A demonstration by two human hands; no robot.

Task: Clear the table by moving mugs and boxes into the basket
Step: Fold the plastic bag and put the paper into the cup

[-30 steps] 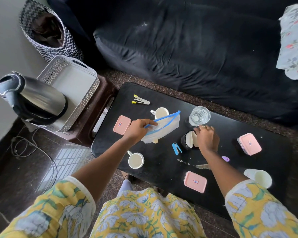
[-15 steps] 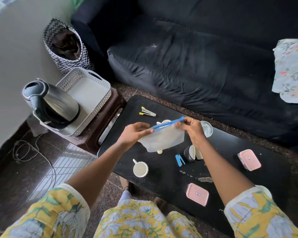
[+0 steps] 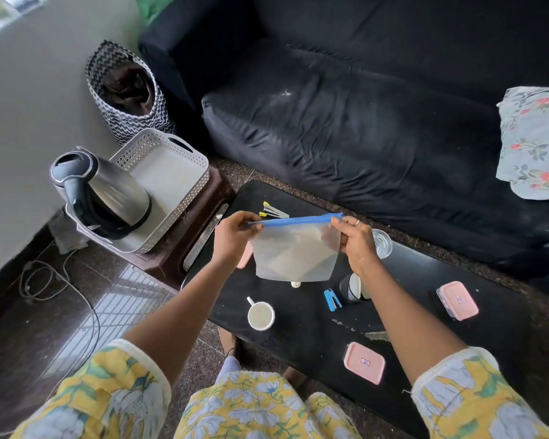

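Your left hand (image 3: pixel 232 239) pinches one end of the blue zip strip and your right hand (image 3: pixel 357 243) pinches the other, so the translucent pouch (image 3: pixel 293 255) hangs stretched between them, lifted clear of the black tabletop (image 3: pixel 301 327). Just below your left wrist sits a white mug (image 3: pixel 261 315), upright and mouth open. Under your right forearm a dark mug (image 3: pixel 352 287) lies near a blue clip (image 3: pixel 332 300). Beyond your right knuckles stands a clear glass (image 3: pixel 381 243). Pink boxes are scattered: one peeks out behind your left hand (image 3: pixel 245 256), one rests well to the right of your right hand (image 3: pixel 457 300), one sits near your right sleeve (image 3: pixel 364 362). Far off to your left, the white basket (image 3: pixel 184 160) holds only a steel kettle (image 3: pixel 103 193). So, by my read, no mug or box is in it yet; nearly the whole job remains.
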